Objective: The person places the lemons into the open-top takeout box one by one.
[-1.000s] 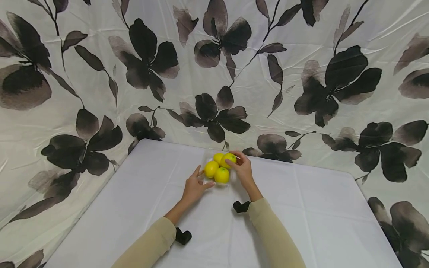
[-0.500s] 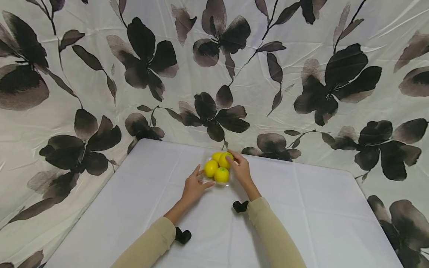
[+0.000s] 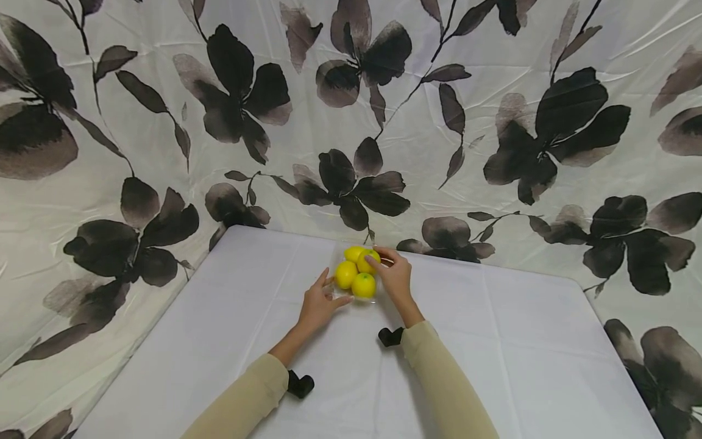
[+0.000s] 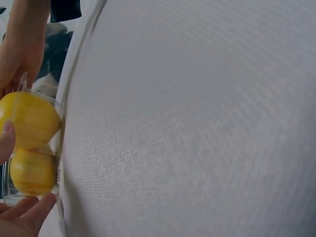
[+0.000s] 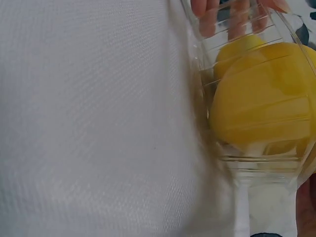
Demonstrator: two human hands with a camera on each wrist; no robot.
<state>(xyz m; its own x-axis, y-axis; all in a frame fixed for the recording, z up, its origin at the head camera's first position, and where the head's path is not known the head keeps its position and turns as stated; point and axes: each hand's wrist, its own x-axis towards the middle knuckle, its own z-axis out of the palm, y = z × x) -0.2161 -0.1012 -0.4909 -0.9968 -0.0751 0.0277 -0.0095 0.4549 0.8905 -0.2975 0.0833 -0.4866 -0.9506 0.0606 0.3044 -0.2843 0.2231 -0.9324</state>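
Note:
Several yellow lemons (image 3: 364,285) sit close together in a clear plastic container (image 3: 354,300) near the table's far edge. My left hand (image 3: 318,306) holds the container at its near left corner, thumb along the near side and fingers at the left. With thumb and fingers, my right hand (image 3: 396,274) grips the far right lemon (image 3: 368,261). The left wrist view shows two lemons (image 4: 32,172) beside left fingertips (image 4: 44,205). In the right wrist view, a large lemon (image 5: 266,98) shows through the ribbed container wall (image 5: 261,163); the right hand is mostly out of frame there.
A white cloth covers the table (image 3: 466,360). Behind it hangs a pale fabric backdrop (image 3: 439,146) with dark flowers. Black wrist-worn devices (image 3: 300,385) stick out by both sleeves, low over the cloth.
My right hand and the far right lemon have shifted slightly left, over the container. The left hand and the container stay almost in place.

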